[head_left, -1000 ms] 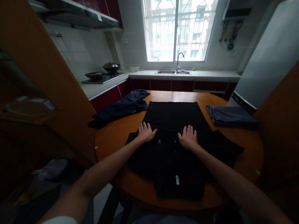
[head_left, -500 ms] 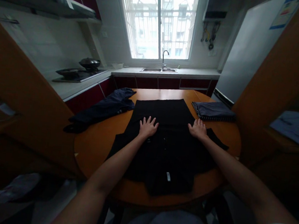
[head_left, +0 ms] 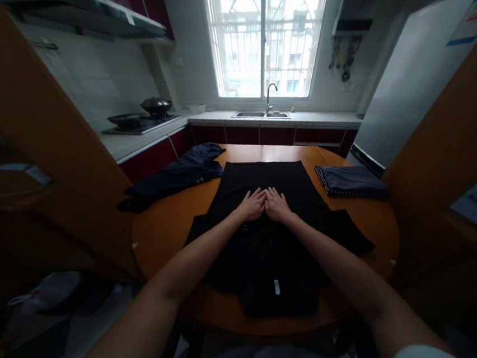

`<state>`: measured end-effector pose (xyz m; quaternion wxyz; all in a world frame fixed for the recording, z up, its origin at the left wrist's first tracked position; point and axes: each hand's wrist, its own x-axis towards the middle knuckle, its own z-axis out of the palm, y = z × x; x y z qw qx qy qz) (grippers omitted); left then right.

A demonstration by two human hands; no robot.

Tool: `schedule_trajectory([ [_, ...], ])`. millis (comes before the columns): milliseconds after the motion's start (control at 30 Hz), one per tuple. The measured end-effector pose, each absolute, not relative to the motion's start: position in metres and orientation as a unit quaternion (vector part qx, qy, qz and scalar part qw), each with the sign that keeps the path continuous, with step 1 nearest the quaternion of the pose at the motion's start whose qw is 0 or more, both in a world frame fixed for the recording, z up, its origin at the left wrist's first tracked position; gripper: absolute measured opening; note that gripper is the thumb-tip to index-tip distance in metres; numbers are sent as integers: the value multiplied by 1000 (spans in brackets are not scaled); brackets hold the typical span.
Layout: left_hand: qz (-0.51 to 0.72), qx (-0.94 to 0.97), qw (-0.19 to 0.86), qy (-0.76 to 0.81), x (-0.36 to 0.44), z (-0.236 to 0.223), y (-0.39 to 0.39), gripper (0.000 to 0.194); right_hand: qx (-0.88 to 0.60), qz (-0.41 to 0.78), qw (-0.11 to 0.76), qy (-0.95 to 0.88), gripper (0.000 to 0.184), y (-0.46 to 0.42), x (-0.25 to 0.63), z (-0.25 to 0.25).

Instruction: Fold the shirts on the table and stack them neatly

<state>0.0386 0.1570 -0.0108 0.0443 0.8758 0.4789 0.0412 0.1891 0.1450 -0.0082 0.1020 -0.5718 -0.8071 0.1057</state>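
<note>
A black shirt (head_left: 289,178) lies spread flat on the round wooden table (head_left: 166,228), its collar end with a small white label hanging over the near edge. My left hand (head_left: 251,204) and my right hand (head_left: 277,204) rest side by side on the middle of the shirt, palms down and fingers stretched out, almost touching each other. Neither hand holds anything.
A crumpled dark blue garment (head_left: 180,174) lies at the table's far left, hanging off the edge. A folded grey striped garment (head_left: 350,181) sits at the far right. Behind are a counter with a sink (head_left: 261,114), a stove with pans (head_left: 140,120) and a white fridge (head_left: 412,83).
Both hands have slid inward across the shirt from well apart to the middle, where they now lie next to each other. The view has shifted slightly.
</note>
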Motion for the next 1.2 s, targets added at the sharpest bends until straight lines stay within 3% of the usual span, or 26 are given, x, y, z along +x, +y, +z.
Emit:
schedule_trajectory([
  [167, 19, 798, 67, 599, -7, -7, 187, 66, -593, 105, 79, -794, 68, 175, 231, -16],
  [300, 0, 737, 55, 673, -42, -4, 217, 70, -692, 66, 74, -715, 68, 198, 289, -18],
  [400, 8, 762, 50, 645, -23, -5, 236, 69, -716, 43, 81, -693, 66, 214, 283, -16],
  [667, 62, 767, 45, 637, 41, -20, 279, 64, -604, 82, 78, -789, 63, 262, 200, -22],
  [1200, 50, 706, 35, 706, -46, -20, 389, 68, -711, 57, 80, -696, 69, 364, 312, -31],
])
